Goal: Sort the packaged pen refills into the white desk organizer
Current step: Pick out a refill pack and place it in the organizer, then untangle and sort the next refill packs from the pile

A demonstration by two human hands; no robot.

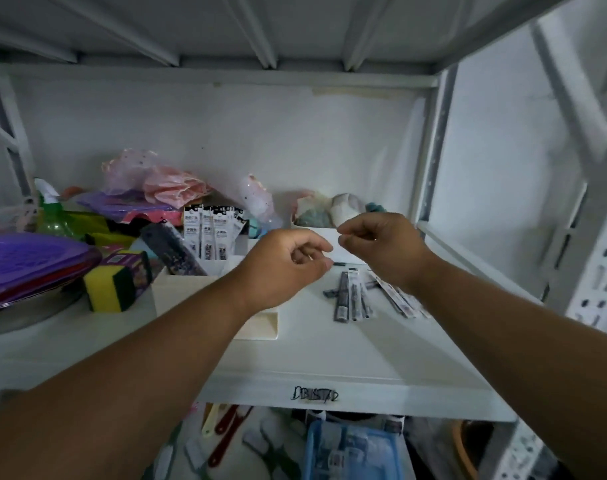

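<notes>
A white desk organizer [188, 289] stands on the shelf, left of centre. Several packaged pen refills [212, 233] stand upright in its back compartment, beside a dark patterned packet [177, 252]. More packaged refills [350, 299] lie flat on the shelf to the organizer's right, and a further few [400, 301] are fanned out under my right wrist. My left hand [284, 265] hovers over the organizer's right end with fingers curled, holding nothing I can see. My right hand [378, 244] hovers above the loose refills, thumb and forefinger close together with nothing visible between them.
Purple plates [28, 265], a yellow-green sponge [111, 289] and a green spray bottle [53, 216] crowd the left. Pink bags [156, 181] and a white bin of cloths [329, 209] line the back. A metal upright [430, 168] bounds the right. A blue container [350, 452] sits below.
</notes>
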